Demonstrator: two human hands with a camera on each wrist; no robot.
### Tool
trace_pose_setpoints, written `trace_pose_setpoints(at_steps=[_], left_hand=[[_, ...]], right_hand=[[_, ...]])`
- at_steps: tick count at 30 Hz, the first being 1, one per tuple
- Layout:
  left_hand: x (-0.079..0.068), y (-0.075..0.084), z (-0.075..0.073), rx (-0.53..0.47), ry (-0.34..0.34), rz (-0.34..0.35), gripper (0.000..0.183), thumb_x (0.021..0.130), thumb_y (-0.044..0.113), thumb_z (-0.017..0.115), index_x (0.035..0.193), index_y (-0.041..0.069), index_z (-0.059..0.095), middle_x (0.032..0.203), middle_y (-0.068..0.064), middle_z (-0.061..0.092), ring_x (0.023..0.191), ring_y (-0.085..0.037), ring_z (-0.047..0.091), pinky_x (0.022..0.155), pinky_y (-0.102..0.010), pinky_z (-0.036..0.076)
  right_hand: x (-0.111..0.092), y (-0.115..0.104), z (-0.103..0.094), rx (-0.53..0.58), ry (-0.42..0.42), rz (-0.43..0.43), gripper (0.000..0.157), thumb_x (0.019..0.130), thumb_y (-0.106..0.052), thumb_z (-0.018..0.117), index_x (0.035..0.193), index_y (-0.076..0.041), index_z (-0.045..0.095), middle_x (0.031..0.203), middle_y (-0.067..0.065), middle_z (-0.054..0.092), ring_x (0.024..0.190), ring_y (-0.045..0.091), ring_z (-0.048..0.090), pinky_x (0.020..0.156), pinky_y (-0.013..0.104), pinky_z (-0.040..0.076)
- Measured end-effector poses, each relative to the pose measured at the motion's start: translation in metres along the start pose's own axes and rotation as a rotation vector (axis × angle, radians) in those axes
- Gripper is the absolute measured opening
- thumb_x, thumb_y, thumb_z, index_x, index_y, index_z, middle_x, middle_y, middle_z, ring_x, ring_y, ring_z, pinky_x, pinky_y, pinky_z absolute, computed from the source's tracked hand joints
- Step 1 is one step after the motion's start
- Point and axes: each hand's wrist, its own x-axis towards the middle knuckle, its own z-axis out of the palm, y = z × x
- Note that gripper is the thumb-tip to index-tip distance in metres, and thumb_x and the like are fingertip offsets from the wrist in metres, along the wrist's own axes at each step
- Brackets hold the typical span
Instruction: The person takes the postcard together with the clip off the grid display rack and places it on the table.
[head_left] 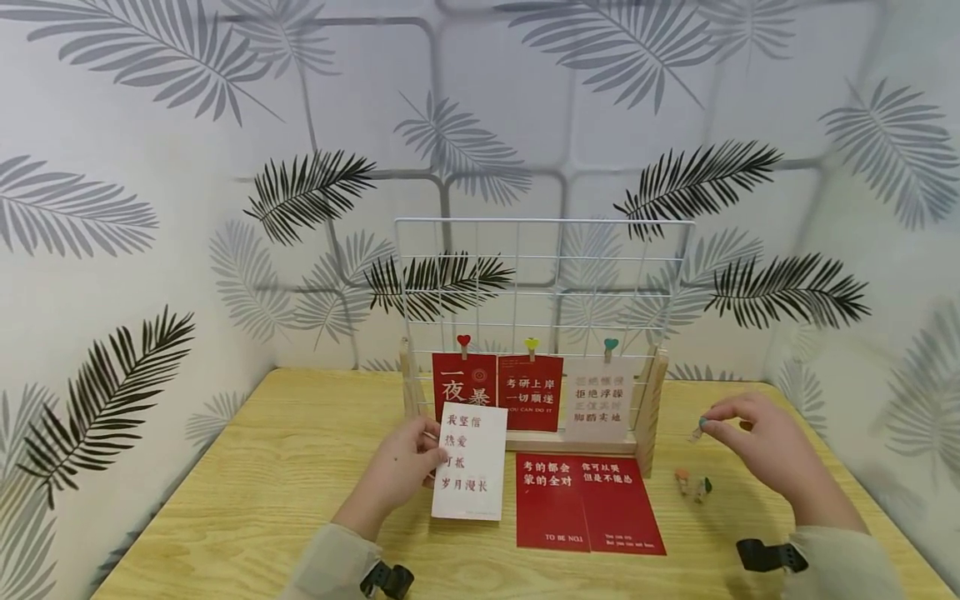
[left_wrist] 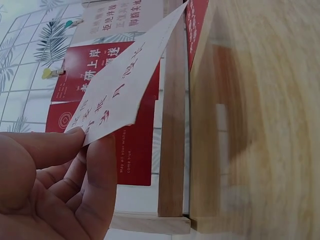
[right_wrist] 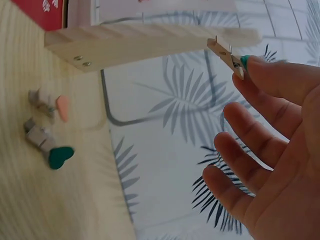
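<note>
Between thumb and fingers my left hand [head_left: 405, 467] pinches a white card [head_left: 471, 467] with red characters, held upright in front of the wire grid rack [head_left: 517, 292]. My right hand [head_left: 757, 442] pinches a small wooden clothespin [right_wrist: 227, 56] with a green-blue heart, raised to the right of the rack. Its other fingers are spread apart. On the grid hang two red cards [head_left: 530, 396] and a pale card [head_left: 597, 408], under clothespins with red, yellow and teal hearts. The white card partly covers the leftmost red one.
Two red cards [head_left: 585, 508] lie side by side on the wooden table [head_left: 300, 467], in front of the rack. Two more clothespins, one with an orange heart [right_wrist: 62, 108] and one with a dark green heart [right_wrist: 61, 157], lie right of the rack's wooden foot [head_left: 651, 408]. Patterned walls surround the table.
</note>
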Motion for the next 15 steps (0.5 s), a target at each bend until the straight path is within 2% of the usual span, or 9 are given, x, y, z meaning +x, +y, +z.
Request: trace_pose_setpoints(at_steps=[5,10,15], left_hand=[[0.002,-0.005,0.004,0.011,-0.032,-0.003,0.018,0.098,0.004,0.064,0.114,0.004,0.057,0.091,-0.009,0.061,0.076,-0.021,0.063,0.065,-0.041,0.058],[0.002,-0.01,0.007,0.029,-0.042,0.001,0.017,0.097,0.003,0.064,0.112,0.002,0.057,0.089,-0.009,0.06,0.075,-0.021,0.062,0.064,-0.041,0.058],[0.002,-0.014,0.01,0.056,-0.061,-0.016,0.019,0.097,0.004,0.065,0.113,0.002,0.055,0.086,-0.008,0.062,0.073,-0.02,0.062,0.061,-0.039,0.058]], right_hand=[[-0.004,0.019,-0.001,0.021,-0.051,0.058,0.034,0.101,-0.039,0.063,0.11,-0.008,0.073,0.126,0.02,0.058,0.116,0.042,0.054,0.093,0.062,0.047],[-0.006,0.037,-0.001,0.024,-0.109,0.124,0.041,0.101,-0.045,0.061,0.114,-0.007,0.072,0.132,0.025,0.057,0.12,0.048,0.051,0.088,0.063,0.046],[-0.009,0.051,-0.001,0.047,-0.187,0.2,0.045,0.1,-0.047,0.061,0.117,-0.006,0.071,0.133,0.025,0.057,0.119,0.047,0.053,0.084,0.057,0.049]])
